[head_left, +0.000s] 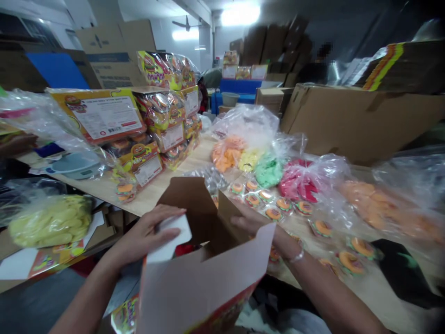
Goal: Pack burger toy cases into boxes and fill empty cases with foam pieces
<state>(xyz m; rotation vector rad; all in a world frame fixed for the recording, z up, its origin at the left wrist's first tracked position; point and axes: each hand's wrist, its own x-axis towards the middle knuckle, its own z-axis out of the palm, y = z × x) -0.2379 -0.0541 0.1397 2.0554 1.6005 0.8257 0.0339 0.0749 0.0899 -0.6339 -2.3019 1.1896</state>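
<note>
An open cardboard carton (pixel 205 278) with a printed red and yellow outside is held low in front of me. My left hand (pixel 153 232) grips its white left side flap, fingers curled over the edge. My right hand (pixel 253 227) reaches in from the right and presses on the brown inner flap; its fingers are partly hidden behind that flap. Small wrapped burger-shaped candies (pixel 274 208) lie on the wooden table (pixel 375 283) just beyond the carton.
Clear bags of orange, yellow, green and red pieces (pixel 267 167) lie on the table. Wrapped stacks of printed boxes (pixel 153 125) stand at the left. A large brown carton (pixel 358 120) is at the right. A bag of yellow pieces (pixel 52 222) lies low left.
</note>
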